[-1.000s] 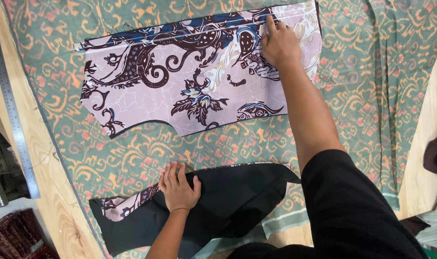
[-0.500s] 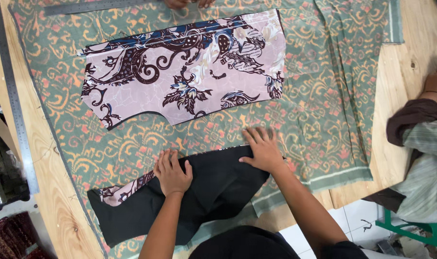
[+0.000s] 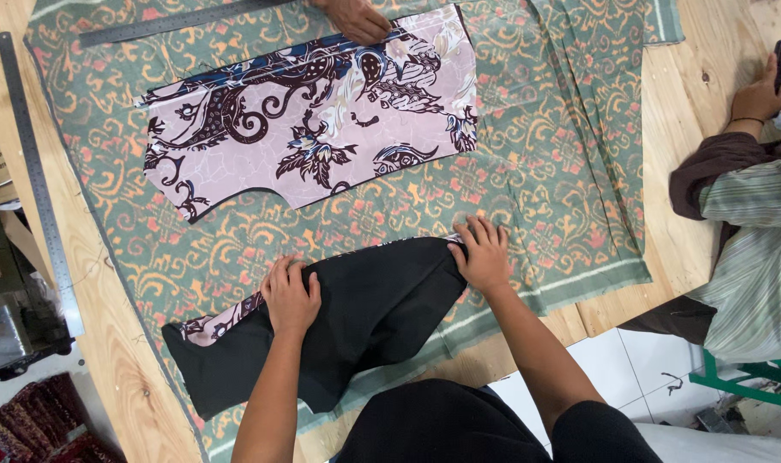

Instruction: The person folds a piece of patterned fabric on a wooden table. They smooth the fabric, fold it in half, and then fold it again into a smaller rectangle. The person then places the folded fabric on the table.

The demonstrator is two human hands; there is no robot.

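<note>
The black fabric piece (image 3: 364, 326) lies nearest the person, on the green patterned cloth (image 3: 536, 197) that covers the worktop (image 3: 708, 111). Its long axis runs from lower left to upper right. The left hand (image 3: 291, 297) rests flat on its upper edge near the middle; the right hand (image 3: 483, 255) presses flat on its upper right corner. Both grips are open palms, clamped on nothing. Beyond lies the pink printed piece (image 3: 313, 120), well apart, with another person's hand (image 3: 356, 17) on its far edge.
</note>
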